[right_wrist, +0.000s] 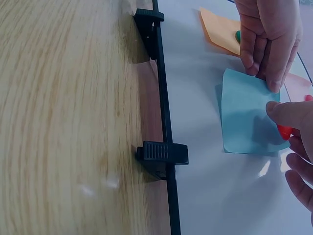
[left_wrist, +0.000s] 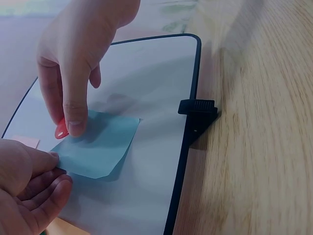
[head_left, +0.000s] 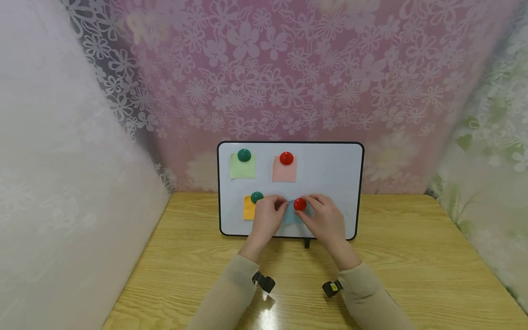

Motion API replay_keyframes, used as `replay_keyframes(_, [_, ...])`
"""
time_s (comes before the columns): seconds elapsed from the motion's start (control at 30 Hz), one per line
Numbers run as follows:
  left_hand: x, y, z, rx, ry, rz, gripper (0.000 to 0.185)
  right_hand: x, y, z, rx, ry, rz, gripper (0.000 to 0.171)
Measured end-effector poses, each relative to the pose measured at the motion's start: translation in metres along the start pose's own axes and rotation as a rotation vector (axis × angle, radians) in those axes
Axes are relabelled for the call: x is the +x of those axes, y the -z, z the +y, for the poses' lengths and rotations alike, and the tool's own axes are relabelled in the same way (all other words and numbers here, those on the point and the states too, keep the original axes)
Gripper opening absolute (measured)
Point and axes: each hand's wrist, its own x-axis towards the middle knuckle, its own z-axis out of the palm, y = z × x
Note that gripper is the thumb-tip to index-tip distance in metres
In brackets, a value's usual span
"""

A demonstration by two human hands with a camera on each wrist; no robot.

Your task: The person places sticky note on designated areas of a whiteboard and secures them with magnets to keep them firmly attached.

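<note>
A white magnetic board [head_left: 330, 174] stands upright at the back of the wooden table. Low on the board lies a blue sticky note [left_wrist: 95, 144], also seen in the right wrist view [right_wrist: 247, 112]. My left hand [head_left: 267, 219] holds the note's left edge with curled fingertips [right_wrist: 274, 81]. My right hand [head_left: 326, 219] pinches a red round magnet [head_left: 299, 204] between thumb and fingers at the note's top edge. The magnet [left_wrist: 61, 129] is mostly hidden by my fingers. Whether the magnet touches the board I cannot tell.
Three other notes are pinned: a green note [head_left: 242, 168] under a green magnet [head_left: 244, 155], a pink note [head_left: 284, 172] under a red magnet [head_left: 286, 158], and an orange note [head_left: 249, 208] under a green magnet [head_left: 257, 197]. Black clip feet [right_wrist: 161, 152] hold the board. A floral curtain [head_left: 288, 68] hangs behind.
</note>
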Motion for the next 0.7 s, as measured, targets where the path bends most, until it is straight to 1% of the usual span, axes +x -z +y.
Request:
replay_keyframes(0.23, [0.0008, -0.0005, -0.0012, -0.003, 0.009, -0.004, 0.008, 0.0023, -0.0019, -0.0013, 0.000, -0.001, 0.003, 0.045])
replay_keyframes(0.43, [0.0009, 0.0008, -0.0011, -0.036, 0.031, -0.023, 0.008, 0.0044, -0.0033, -0.0017, -0.004, -0.025, -0.007, 0.043])
replay_keyframes(0.7, [0.0010, 0.0003, -0.0012, -0.041, 0.027, -0.016, 0.008, 0.0044, -0.0054, -0.0007, -0.004, -0.016, 0.012, 0.043])
